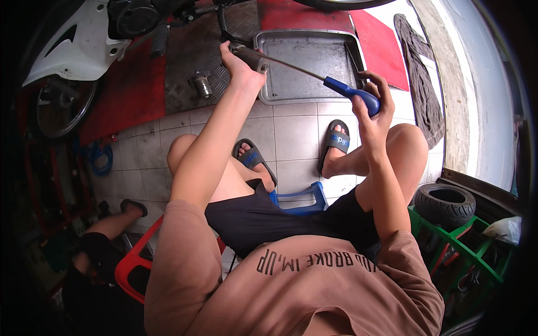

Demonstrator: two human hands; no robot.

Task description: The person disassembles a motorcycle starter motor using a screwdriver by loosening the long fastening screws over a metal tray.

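Note:
My left hand [242, 70] is closed around a greyish metal part [259, 64], roughly tube-shaped, at the near left corner of a metal tray [314, 102]. Its exact kind is hard to make out. In my right hand [374, 115] is a long screwdriver [341, 87] with a blue handle, gripped by the thumb and fingers. The shaft slants across above the tray, and its far end meets the part in my left hand. Whether the tip sits inside the part or only against it I cannot tell.
Left of the tray, a small metal component [202, 84] lies on a dark tread plate [185, 98]. A motorcycle [73, 53] stands at the upper left. A dark cloth [419, 78] and a tyre [445, 203] on a green rack [476, 255] are right. Another person's leg [115, 224] shows lower left.

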